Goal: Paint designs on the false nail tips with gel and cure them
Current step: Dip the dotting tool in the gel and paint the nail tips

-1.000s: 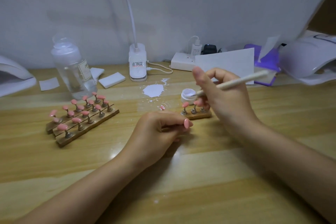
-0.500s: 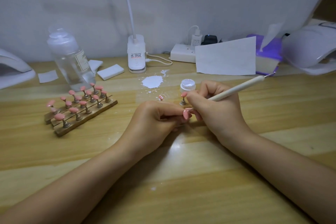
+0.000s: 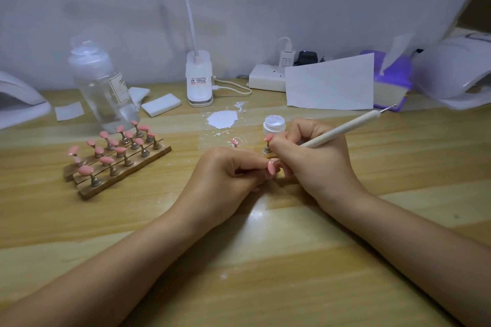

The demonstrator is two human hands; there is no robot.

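My right hand [image 3: 316,159] grips a cream dotting pen [image 3: 345,129], its tip hidden down between my two hands. My left hand [image 3: 225,175] is closed on a small wooden nail stand that my hands mostly hide; I cannot see its grip clearly. One pink nail tip on a metal peg [image 3: 267,144] shows just above my right fingers. A small open jar of white gel [image 3: 274,124] stands right behind it. Wooden racks with several pink nail tips [image 3: 117,154] sit at the left of the table.
A white gel smear [image 3: 222,119] lies beyond my hands, a loose pink tip [image 3: 235,142] near it. A clear bottle [image 3: 102,87], white pads [image 3: 161,105], a desk lamp base [image 3: 199,79], power strip [image 3: 267,78], paper sheet [image 3: 329,83] and curing lamps [image 3: 457,71] [image 3: 18,101] line the back.
My right hand came down from the gel jar with the pen and now rests against my left hand at the small stand, covering most of its pegs. My left hand stayed put.
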